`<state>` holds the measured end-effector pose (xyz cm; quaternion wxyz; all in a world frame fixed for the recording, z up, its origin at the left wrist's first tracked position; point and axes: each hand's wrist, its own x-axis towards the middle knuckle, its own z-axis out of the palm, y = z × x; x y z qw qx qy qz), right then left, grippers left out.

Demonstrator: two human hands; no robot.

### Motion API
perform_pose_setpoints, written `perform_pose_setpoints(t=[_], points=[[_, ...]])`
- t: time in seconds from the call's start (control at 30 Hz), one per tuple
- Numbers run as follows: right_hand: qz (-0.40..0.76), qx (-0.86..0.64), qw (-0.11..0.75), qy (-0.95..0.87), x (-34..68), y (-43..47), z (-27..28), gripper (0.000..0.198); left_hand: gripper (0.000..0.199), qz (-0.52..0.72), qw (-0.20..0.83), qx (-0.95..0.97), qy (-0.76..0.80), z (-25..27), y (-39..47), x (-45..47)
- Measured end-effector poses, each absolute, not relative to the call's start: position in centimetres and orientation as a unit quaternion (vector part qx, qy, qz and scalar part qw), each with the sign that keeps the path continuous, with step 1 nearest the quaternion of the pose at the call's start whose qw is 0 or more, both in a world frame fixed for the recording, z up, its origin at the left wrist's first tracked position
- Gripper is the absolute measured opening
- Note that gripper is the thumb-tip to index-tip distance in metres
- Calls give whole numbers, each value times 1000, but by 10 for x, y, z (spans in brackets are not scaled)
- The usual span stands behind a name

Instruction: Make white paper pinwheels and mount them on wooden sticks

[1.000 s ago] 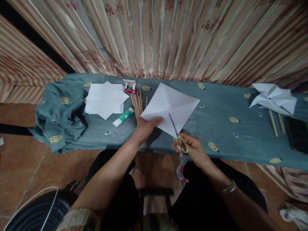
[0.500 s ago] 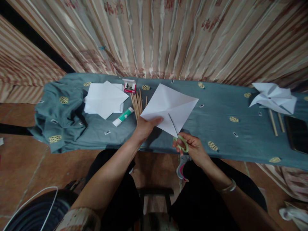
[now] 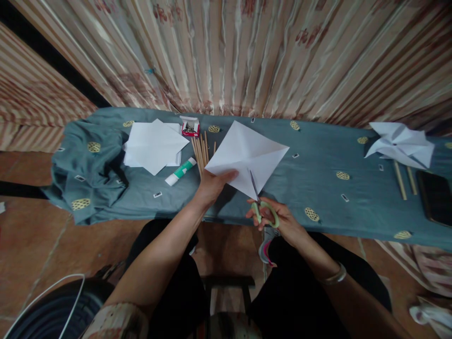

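Note:
My left hand [image 3: 216, 182] grips a creased square of white paper [image 3: 247, 146] by its left corner, the thumb lying on top. The sheet is held over the table with one corner pointing toward me. In my right hand [image 3: 270, 214] is a pair of scissors [image 3: 263, 210] with light green handles. Its handles are spread, and the blades lie at the near corner of the paper, one showing on top of the sheet. The lower blade is mostly hidden under the paper.
Left on the blue-green cloth [image 3: 328, 202] lie white paper sheets [image 3: 155, 146], a glue stick [image 3: 181, 171], thin wooden sticks [image 3: 200, 153] and a red box of small metal pieces [image 3: 190, 127]. At right are paper pinwheels [image 3: 402, 143] on sticks and a dark phone [image 3: 434, 195].
The scissors' handles have spread apart and the right hand has shifted slightly toward me. The paper has moved a little to the left, still held by the left hand.

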<state>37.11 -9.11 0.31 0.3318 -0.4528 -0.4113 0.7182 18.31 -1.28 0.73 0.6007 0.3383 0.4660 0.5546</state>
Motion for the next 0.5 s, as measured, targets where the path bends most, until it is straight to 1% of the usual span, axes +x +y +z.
perform_pose_setpoints(t=[0.07,0.2,0.27,0.33,0.37,0.47,0.5], points=[[738,-443,293,-417,375,-91,6,54,52,569,594,338,458,10,-8,180],[769,-427,215,-425,401,-94,15,51,50,600,574,336,444,16,3,168],[776,-403,196,-445,422,-95,21,60,51,615,563,340,434,16,6,162],[752,-415,247,-450,440,-93,26,65,51,613,560,354,431,15,6,158],[725,-437,306,-436,447,-90,28,68,50,603,564,362,433,14,4,158],[602,-525,457,-391,454,-76,30,62,43,545,595,382,450,11,-3,160],[570,-546,482,-382,452,-70,29,59,39,523,607,387,457,10,-6,162]])
